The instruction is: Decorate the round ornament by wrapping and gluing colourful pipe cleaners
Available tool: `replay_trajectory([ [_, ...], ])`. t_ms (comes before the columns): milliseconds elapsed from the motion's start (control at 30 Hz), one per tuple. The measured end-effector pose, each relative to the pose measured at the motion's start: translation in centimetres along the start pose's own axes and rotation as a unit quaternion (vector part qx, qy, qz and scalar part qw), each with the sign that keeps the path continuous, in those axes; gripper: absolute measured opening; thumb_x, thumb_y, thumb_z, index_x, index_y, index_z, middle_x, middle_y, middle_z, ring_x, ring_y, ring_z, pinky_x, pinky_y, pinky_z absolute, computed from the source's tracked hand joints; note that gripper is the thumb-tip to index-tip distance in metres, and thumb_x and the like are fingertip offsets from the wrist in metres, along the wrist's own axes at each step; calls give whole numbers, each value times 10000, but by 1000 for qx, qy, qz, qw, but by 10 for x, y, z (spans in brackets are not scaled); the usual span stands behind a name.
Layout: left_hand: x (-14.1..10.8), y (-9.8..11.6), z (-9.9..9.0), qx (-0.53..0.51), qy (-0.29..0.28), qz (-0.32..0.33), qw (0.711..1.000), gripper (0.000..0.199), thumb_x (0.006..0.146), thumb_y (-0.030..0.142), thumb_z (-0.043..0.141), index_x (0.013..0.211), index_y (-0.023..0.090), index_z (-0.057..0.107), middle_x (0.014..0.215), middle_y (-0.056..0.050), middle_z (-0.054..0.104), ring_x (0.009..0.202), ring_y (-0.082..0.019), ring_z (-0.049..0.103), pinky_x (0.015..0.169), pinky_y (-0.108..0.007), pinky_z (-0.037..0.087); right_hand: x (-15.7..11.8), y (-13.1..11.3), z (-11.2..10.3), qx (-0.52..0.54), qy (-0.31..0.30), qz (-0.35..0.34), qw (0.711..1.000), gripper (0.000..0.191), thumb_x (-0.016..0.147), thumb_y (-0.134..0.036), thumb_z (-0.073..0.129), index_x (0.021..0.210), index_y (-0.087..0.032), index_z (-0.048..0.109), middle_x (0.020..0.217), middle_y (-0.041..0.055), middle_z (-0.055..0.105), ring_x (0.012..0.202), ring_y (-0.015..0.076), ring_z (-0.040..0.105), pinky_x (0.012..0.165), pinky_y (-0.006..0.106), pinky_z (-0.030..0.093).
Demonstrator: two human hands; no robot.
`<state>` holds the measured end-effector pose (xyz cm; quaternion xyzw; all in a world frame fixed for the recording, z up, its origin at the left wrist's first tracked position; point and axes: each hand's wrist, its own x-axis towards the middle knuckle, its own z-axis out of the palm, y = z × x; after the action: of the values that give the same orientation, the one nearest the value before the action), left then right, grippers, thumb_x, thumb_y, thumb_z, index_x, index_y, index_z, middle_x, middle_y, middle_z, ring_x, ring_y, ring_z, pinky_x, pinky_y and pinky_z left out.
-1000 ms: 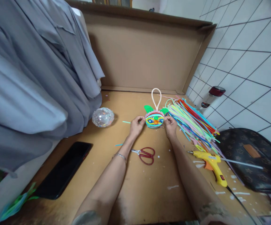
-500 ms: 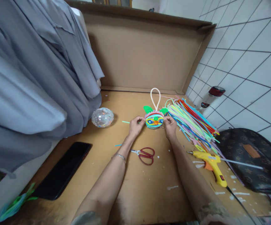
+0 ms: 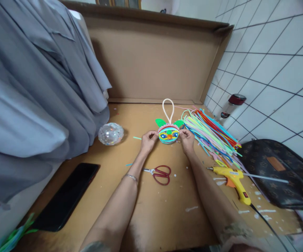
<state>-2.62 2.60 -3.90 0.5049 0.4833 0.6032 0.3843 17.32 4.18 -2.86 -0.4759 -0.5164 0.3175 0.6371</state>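
Between my two hands is a round, colourful pipe-cleaner ornament with green ears, blue eyes, an orange nose and a white hanging loop on top. The fingers of my left hand are pinched at its left side. On the other side my right hand pinches the ornament's right edge. Whether the fingertips also hold a thin strip cannot be made out. A pair of red-handled scissors lies on the table by my left forearm. A short green piece of pipe cleaner is left of my left hand.
Bundled pipe cleaners lie at right, with a yellow glue gun and a dark patterned bag nearby. At left are a clear ball, a black phone and grey cloth. A cardboard wall closes the back.
The camera view has shifted a little, so everything sits slightly further left in the picture. Both hands stay pinched at the ornament's sides.
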Motion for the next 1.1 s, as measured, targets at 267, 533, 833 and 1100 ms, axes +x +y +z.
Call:
replay_trajectory([
  [267,2,-2,-5,1,-5,1,1000,218,686,398,701,715,185,663,817,-53,743,794,-193,669,834,-338,536,1,-5,-4,3,-46,3,999,283,688,-492,645,716,-210,646,685,6,665,680,172,597,654,302,495],
  [533,1,1,-8,6,-15,4,1000,266,683,442,710,738,186,665,816,-57,738,799,-201,671,844,-348,532,2,-5,-3,23,-49,18,998,270,670,-475,681,712,-209,656,667,6,673,640,168,600,620,295,498],
  [833,0,0,-8,10,-20,-7,1000,298,687,459,714,767,175,673,797,-48,719,762,-184,650,820,-329,518,1,-7,0,38,-42,19,998,265,673,-463,675,721,-203,655,696,9,673,677,164,605,648,291,500],
  [1100,1,-2,-8,3,-18,-8,1000,292,676,452,724,764,177,677,776,-39,717,744,-184,637,808,-328,512,5,-11,-3,111,-74,124,983,302,540,-431,798,661,-197,650,588,-25,620,537,108,513,517,243,421],
])
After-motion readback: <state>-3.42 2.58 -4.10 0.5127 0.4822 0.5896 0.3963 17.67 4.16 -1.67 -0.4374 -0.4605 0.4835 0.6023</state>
